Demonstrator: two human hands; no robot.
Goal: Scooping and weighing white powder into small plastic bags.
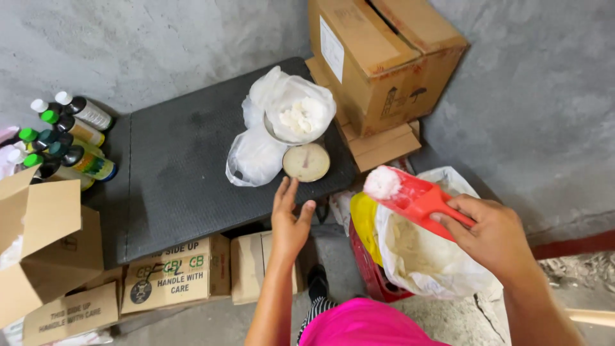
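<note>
My right hand (493, 234) grips the handle of a red plastic scoop (416, 197) that carries a lump of white powder at its front end. It hovers over an open white sack (423, 256) of the same powder. My left hand (289, 221) is flat and empty, fingers apart, at the near edge of a black platform (179, 166). Just beyond its fingertips stands a small round-dial weighing scale (307, 161). A clear plastic bag (296, 109) holding white powder sits on the scale's pan.
A second bag (254, 159) lies left of the scale. Dark bottles with green and white caps (67, 144) lie at the left. Cardboard boxes stand at the back right (378, 57), at the left (45, 243) and below the platform (173, 275). Grey concrete walls surround.
</note>
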